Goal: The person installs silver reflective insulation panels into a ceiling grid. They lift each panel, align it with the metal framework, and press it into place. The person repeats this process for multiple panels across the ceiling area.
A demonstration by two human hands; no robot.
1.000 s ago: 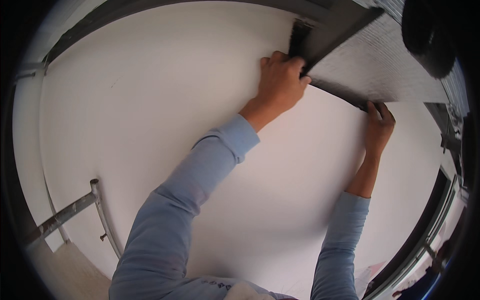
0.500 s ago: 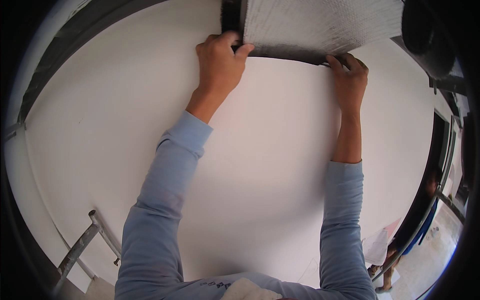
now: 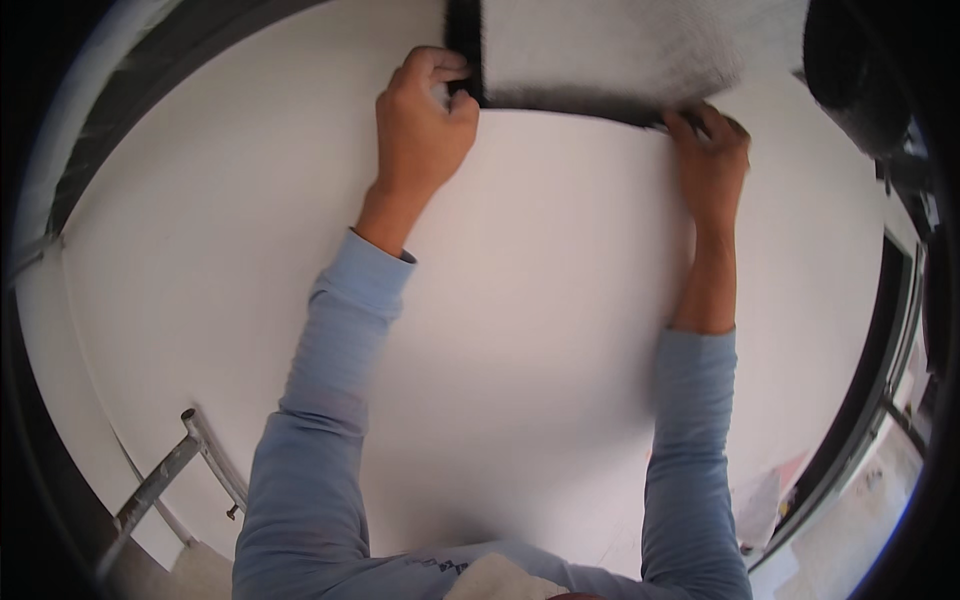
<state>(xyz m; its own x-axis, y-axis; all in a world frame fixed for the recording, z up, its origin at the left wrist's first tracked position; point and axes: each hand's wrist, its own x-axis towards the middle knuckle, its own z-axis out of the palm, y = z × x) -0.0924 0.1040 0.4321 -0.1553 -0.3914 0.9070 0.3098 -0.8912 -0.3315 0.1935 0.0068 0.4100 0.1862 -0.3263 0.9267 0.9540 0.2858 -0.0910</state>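
Observation:
A flat white mesh panel (image 3: 610, 45) with a black frame sits at the top of the view, against a large white surface (image 3: 520, 300). My left hand (image 3: 420, 125) grips the panel's lower left corner, fingers curled over the black edge. My right hand (image 3: 712, 160) pinches the black lower edge near the panel's right end. Both arms wear light blue sleeves and reach up from the lower edge.
A metal ladder rail (image 3: 165, 475) shows at the lower left. A dark window or door frame (image 3: 870, 400) curves down the right side. A dark round object (image 3: 850, 70) sits at the upper right.
The panel has swung from tilted to level and shifted left in view. Both hands stayed on its lower edge and moved with it.

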